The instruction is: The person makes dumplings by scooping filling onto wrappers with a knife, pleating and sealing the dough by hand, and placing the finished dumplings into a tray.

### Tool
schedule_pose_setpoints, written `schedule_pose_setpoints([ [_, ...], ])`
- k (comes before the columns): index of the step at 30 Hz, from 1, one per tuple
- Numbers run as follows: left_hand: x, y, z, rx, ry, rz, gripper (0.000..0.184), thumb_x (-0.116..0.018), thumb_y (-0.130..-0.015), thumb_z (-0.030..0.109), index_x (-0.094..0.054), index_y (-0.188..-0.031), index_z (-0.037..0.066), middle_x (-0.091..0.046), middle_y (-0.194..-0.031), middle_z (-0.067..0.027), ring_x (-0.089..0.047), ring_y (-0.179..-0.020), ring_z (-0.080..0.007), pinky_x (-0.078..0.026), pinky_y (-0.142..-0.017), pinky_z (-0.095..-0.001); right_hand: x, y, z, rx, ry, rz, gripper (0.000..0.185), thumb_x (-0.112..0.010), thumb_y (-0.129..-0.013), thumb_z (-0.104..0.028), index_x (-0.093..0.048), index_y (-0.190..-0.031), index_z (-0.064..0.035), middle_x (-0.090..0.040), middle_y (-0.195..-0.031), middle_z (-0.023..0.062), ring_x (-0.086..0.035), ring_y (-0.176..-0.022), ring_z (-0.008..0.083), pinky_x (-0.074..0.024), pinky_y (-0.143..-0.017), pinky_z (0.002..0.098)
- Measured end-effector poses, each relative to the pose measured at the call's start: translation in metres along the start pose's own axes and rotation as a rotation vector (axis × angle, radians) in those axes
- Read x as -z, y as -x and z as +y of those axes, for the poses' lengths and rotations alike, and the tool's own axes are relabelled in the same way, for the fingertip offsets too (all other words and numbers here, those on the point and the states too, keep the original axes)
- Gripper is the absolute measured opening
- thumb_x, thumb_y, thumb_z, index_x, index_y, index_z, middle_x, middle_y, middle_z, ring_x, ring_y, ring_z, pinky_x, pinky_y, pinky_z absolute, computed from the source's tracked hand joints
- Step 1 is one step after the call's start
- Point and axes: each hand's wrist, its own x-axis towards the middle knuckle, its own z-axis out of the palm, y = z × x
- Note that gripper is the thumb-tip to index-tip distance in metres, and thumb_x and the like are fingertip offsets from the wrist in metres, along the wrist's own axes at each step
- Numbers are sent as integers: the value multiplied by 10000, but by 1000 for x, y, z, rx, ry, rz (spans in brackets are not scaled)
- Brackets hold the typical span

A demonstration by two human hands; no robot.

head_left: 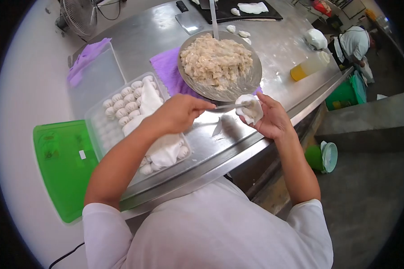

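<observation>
My left hand (179, 112) is closed round the handle of a thin metal filling spatula (226, 106). The spatula's tip rests on a round white dough wrapper (250, 112), against a little pale filling. That wrapper lies cupped in my right hand (274, 119), its fingers curled beneath and beside it. Just beyond both hands stands a wide metal bowl (188, 83) heaped with chunky pale filling (217, 58), a long metal handle sticking up from it. To the left, a clear plastic tray (94, 117) holds rows of pleated buns (125, 101), partly covered by a white cloth (164, 150).
A green lid (60, 166) lies at the left, and purple cloths (166, 67) sit by the bowl. On the steel table (143, 33) are dough pieces (243, 34) and a bottle of yellow liquid (309, 66). Another person (352, 45) bends over at the far right, near green bins (341, 94).
</observation>
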Motion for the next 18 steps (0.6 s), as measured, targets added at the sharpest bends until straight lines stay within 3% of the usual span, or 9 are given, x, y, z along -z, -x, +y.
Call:
schedule_pose_setpoints([
  [1, -3, 5, 5, -68, -246, 47, 363, -581, -890, 63, -731, -1198, 183, -699, -869, -123, -657, -784, -314, -506, -699, -430, 4, -1, 1, 21, -7, -50, 405, -492, -1049, -315, -477, -1348, -43, -615, -1253, 144, -618, -1138, 308, -526, -952, 491],
  [4, 17, 14, 37, -35, -436, 50, 429, -577, -844, -9, -715, -1220, 142, -692, -915, -129, -635, -781, -312, -505, -716, -399, 11, -1, 0, 56, -4, -132, 437, -500, -1046, -342, -471, -1366, -46, -609, -1280, 150, -614, -1156, 310, -526, -959, 492],
  [8, 29, 13, 60, -31, -392, 67, 417, -604, -841, 8, -719, -1213, 157, -649, -832, -124, -638, -791, -311, -503, -714, -428, 2, 6, 0, 101, 6, -225, 472, -507, -1044, -374, -465, -1386, -52, -603, -1308, 152, -607, -1184, 309, -519, -977, 490],
  [12, 17, 21, 57, -52, -475, 32, 435, -594, -829, -17, -718, -1211, 149, -666, -846, -136, -636, -774, -312, -505, -703, -416, 0, 7, 1, 127, -15, -220, 473, -499, -1047, -387, -467, -1389, -62, -600, -1315, 152, -600, -1199, 308, -511, -995, 483],
  [15, 31, 31, 66, -21, -380, 121, 430, -625, -832, -23, -720, -1213, 152, -642, -823, -137, -631, -760, -311, -505, -704, -408, 2, 9, 4, 174, -17, -210, 480, -483, -1052, -395, -455, -1402, -68, -590, -1331, 160, -591, -1212, 313, -502, -1014, 484],
  [18, 14, 36, 60, -83, -406, 142, 441, -641, -817, -31, -724, -1208, 155, -631, -809, -126, -628, -756, -306, -504, -701, -405, -3, 9, 4, 201, -25, -220, 560, -482, -1041, -463, -497, -1381, -17, -604, -1324, 172, -599, -1206, 302, -517, -1000, 462],
])
